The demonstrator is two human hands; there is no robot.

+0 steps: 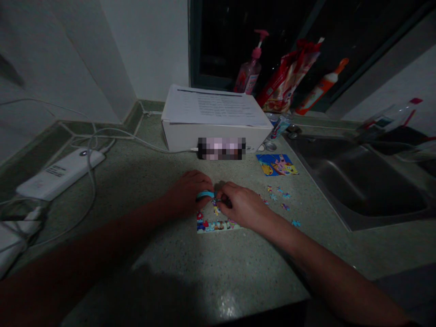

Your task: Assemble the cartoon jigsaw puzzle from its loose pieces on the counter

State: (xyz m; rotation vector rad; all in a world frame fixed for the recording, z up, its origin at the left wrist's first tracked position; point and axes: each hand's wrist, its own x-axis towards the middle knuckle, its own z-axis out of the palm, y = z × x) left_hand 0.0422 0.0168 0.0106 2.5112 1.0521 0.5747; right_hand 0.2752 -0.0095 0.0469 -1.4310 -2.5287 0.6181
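A partly assembled jigsaw puzzle (218, 225) lies on the counter between my hands, its bottom row joined and a few pieces showing above. My left hand (186, 194) is at its left side, fingers curled round a light-blue strip of puzzle (205, 194). Opposite it, my right hand (243, 206) pinches thumb and fingers together at the strip's right end; what lies between the fingertips is too small and dark to make out. Several loose puzzle pieces (285, 207) are scattered right of my right hand. Beyond them lies a colourful cartoon picture card (277, 165).
A white box (218, 131) with a printed sheet (221, 108) on top stands behind the puzzle. A steel sink (361, 177) is at the right. A white power bank (61, 173) and cables lie left. A pump bottle (248, 77) and red bag (286, 81) stand by the window.
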